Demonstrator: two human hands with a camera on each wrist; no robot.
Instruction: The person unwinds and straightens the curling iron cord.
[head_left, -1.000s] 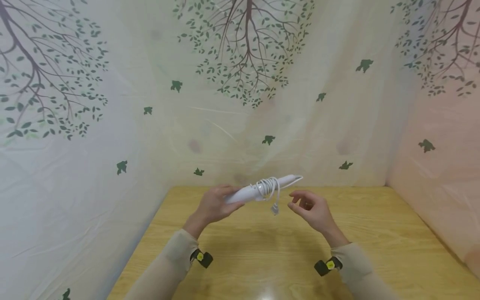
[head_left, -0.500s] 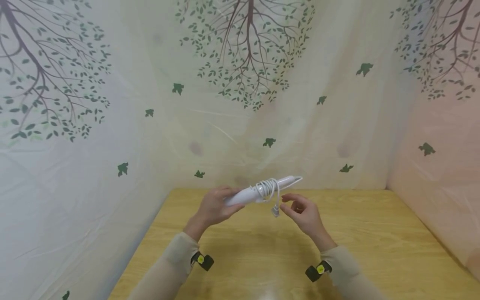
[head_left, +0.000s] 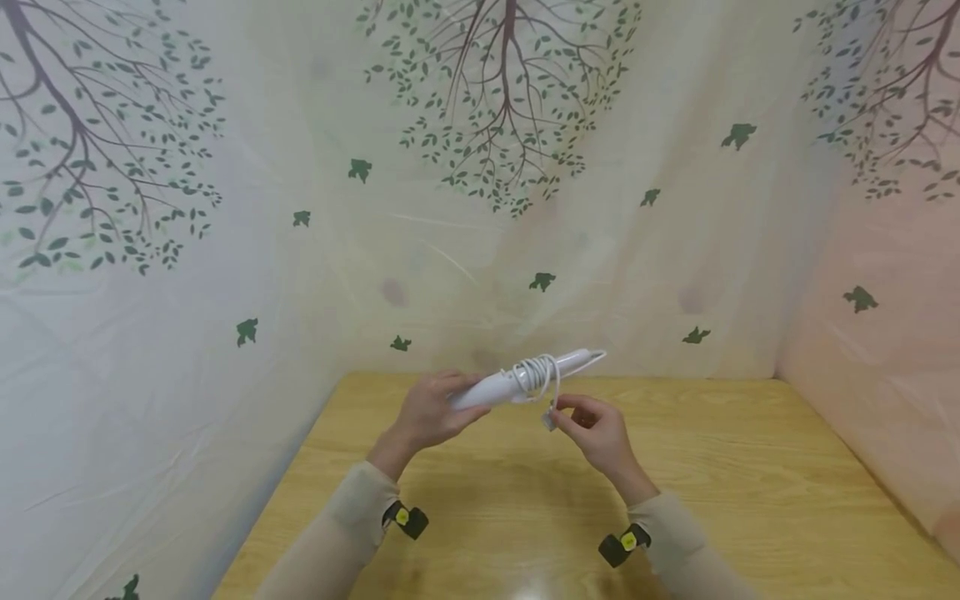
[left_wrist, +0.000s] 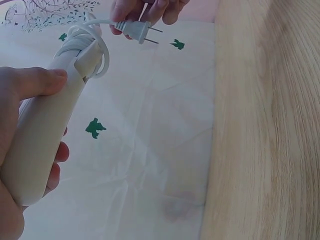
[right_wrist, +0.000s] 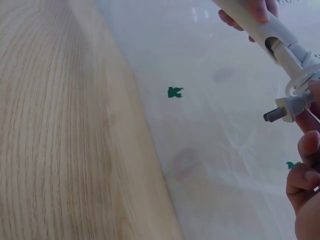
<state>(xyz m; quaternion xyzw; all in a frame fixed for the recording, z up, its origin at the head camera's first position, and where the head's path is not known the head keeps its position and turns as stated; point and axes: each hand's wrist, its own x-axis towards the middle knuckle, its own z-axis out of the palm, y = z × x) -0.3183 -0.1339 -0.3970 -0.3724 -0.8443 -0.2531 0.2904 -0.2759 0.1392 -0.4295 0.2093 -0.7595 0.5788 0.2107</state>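
My left hand grips the wide end of a long white hair straightener, held up above the table and tilted with its narrow end to the right. A white cord is wound in several turns around its middle. From the coil a short length hangs down to a two-pin plug. The thumb and fingertips of my right hand pinch the cord end of this plug. In the right wrist view the flat pins of the plug point left, away from my fingers.
Beneath both hands lies a wooden table. A pale cloth printed with trees and green birds hangs behind it. Similar cloth closes off the left and right sides. A dark camera strap sits on each wrist.
My right hand has moved left toward the straightener and now pinches the plug, which hung free before. The left hand keeps its grip, nearly still.
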